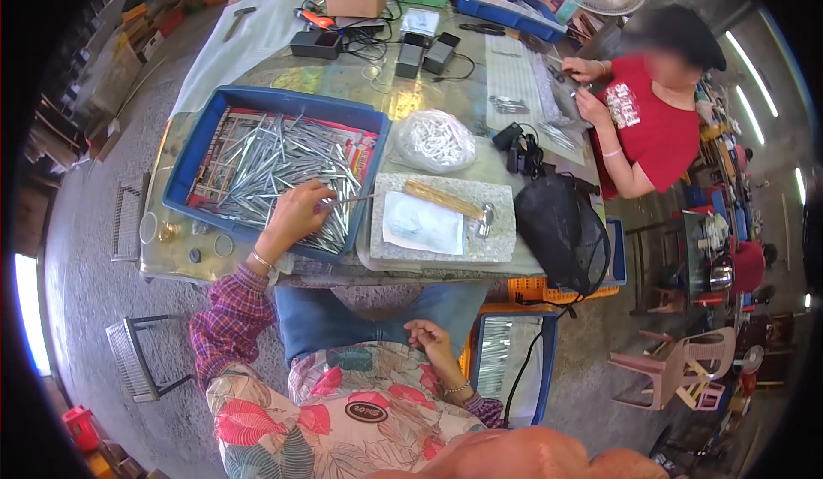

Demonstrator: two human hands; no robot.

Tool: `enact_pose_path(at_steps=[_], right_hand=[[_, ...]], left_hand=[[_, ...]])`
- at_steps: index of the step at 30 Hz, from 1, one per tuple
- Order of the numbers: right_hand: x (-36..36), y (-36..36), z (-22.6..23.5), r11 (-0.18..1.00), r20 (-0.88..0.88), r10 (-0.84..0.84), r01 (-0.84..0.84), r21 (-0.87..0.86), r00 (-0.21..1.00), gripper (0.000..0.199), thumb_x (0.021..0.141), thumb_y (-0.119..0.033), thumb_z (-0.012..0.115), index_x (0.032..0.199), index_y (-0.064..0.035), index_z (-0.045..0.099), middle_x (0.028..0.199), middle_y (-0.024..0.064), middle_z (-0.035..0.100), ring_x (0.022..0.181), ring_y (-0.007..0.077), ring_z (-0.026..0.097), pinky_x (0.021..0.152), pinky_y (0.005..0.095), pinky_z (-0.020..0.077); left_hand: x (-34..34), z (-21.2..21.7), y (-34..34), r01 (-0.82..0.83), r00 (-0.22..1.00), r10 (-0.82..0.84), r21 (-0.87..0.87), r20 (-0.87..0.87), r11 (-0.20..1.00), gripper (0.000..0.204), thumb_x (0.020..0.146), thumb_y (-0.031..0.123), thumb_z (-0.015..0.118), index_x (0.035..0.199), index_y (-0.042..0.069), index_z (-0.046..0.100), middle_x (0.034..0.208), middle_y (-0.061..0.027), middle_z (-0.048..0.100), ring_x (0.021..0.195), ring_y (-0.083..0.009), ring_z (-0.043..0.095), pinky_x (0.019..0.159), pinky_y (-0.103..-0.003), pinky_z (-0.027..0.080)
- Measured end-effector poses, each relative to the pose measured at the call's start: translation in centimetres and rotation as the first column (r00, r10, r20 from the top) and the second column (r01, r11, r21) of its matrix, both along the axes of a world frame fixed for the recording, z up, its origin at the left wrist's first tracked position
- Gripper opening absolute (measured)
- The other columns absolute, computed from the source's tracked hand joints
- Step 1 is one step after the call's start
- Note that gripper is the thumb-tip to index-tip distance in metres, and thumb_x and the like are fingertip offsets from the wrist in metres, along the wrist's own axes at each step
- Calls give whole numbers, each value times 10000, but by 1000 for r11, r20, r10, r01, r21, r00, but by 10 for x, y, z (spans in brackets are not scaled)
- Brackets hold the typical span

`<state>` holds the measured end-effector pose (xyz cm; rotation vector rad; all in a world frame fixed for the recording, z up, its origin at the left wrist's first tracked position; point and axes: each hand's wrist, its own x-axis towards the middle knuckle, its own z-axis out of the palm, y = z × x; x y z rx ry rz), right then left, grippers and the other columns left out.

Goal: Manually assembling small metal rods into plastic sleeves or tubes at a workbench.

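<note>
Rod point(358, 198) clamped in left hand point(298, 211) grip, across tray point(194, 148) edge; right hand point(435, 347) by lap point(319, 314), grip loosely apart.

worn on the head, the fisheye camera is looking down and forward from above and behind the left hand point(298, 208), fairly near it.

White lettering point(622, 103) stands across the chest of a co-worker's red T-shirt point(667, 140). A dark oval badge point(366, 412) on the floral apron point(343, 445) bears one short word. Newspaper point(213, 170) print in the blue tray point(183, 166) is too small to read.
</note>
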<state>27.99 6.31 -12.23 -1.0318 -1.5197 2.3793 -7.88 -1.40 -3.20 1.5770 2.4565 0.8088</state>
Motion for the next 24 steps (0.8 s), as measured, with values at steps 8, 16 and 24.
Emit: enact_pose_path(at_steps=[8,16,24], right_hand=[[-25,-2,-30,991,-49,111,-107,79,993,224,915,-30,412,1020,-12,608,789,-27,522,693,54,481,631,188,418],[-32,-2,-23,991,36,59,-63,120,998,223,917,-41,426,1028,-20,618,843,-16,529,749,62,512,656,187,443],[-50,0,2,985,16,151,-152,86,988,215,888,-13,442,1030,16,601,810,0,540,733,81,520,674,211,454]], left_hand=[[-7,-10,-14,85,996,-84,61,-30,994,286,675,-12,539,911,111,643,907,-73,567,807,-308,586,695,-406,476],[-27,-14,-10,115,992,-114,13,-52,993,104,703,52,603,800,86,618,818,-56,563,773,-283,594,636,-399,472],[-22,-4,-14,21,1000,-21,294,-1,956,76,707,55,619,778,75,603,756,-56,576,709,-263,593,592,-363,470]])
